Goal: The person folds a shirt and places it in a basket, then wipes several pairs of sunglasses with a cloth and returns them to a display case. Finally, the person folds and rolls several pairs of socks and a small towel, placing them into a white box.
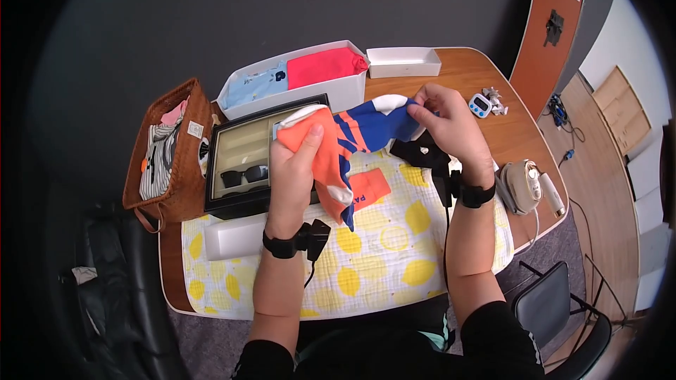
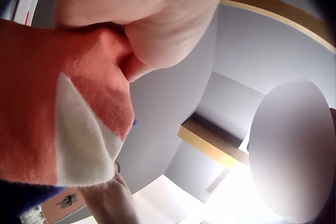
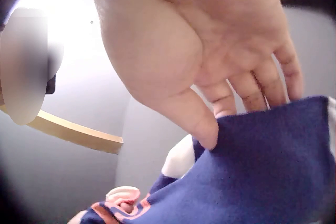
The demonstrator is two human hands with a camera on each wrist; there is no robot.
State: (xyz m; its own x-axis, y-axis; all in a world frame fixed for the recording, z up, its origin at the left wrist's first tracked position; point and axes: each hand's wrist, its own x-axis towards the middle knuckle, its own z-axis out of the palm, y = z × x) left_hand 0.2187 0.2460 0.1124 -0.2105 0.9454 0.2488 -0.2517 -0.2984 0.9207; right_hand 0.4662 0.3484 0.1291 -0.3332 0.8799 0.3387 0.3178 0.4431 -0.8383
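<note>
In the head view, my left hand [image 1: 290,179] grips an orange sock [image 1: 329,162] with white patches, thumb laid over the fabric. A blue sock [image 1: 377,127] with orange stripes and a white patch stretches across from it to my right hand [image 1: 458,127]. The right wrist view shows thumb and fingers pinching the top edge of the blue fabric [image 3: 262,161]. Close up in the left wrist view, the orange cloth [image 2: 94,77] bunches under the left hand. Below the held pair, another orange sock [image 1: 370,186] with dark lettering lies on the lemon-print cloth [image 1: 394,239].
Behind stand a white bin [image 1: 292,98] of folded clothes and a white tray [image 1: 403,63]. Left are a wicker basket [image 1: 186,190] and a glasses case [image 1: 232,127]. A black sock [image 1: 415,151] lies beneath the right hand, with a timer [image 1: 480,105] and a beige device [image 1: 520,186] farther right.
</note>
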